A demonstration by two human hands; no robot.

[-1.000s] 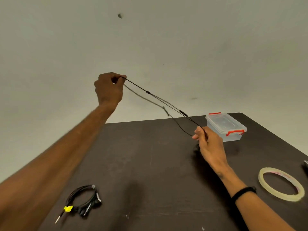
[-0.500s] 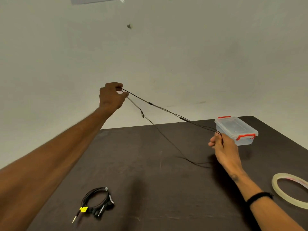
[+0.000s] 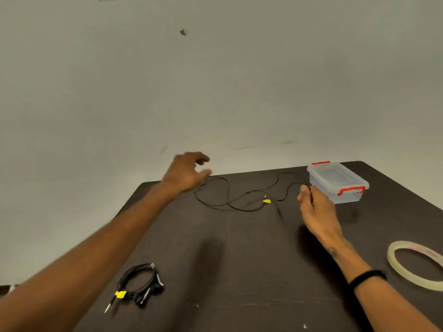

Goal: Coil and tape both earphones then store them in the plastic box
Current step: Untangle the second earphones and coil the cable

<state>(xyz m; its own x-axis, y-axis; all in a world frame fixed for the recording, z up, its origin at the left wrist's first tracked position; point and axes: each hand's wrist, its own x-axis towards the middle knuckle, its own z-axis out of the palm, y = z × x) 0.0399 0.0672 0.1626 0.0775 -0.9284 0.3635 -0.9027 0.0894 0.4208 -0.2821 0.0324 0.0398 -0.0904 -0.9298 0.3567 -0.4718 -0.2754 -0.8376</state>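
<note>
A loose black earphone cable [image 3: 239,202] with a yellow tag lies in slack loops on the far part of the dark table [image 3: 239,259]. My left hand [image 3: 185,173] hovers over the cable's left end with fingers spread and nothing in it. My right hand [image 3: 316,212] pinches the cable's right end, just in front of the clear plastic box [image 3: 338,182], which has red clips and its lid on. A second black earphone [image 3: 141,283], coiled and with a yellow tag, rests near the table's front left.
A roll of clear tape [image 3: 417,264] lies flat at the right edge of the table. A plain wall rises right behind the table's far edge. The table's left edge runs diagonally under my left forearm.
My left hand has dropped from high above the table, let go of the cable and spread its fingers. The cable, stretched taut in the air before, now lies slack on the table.
</note>
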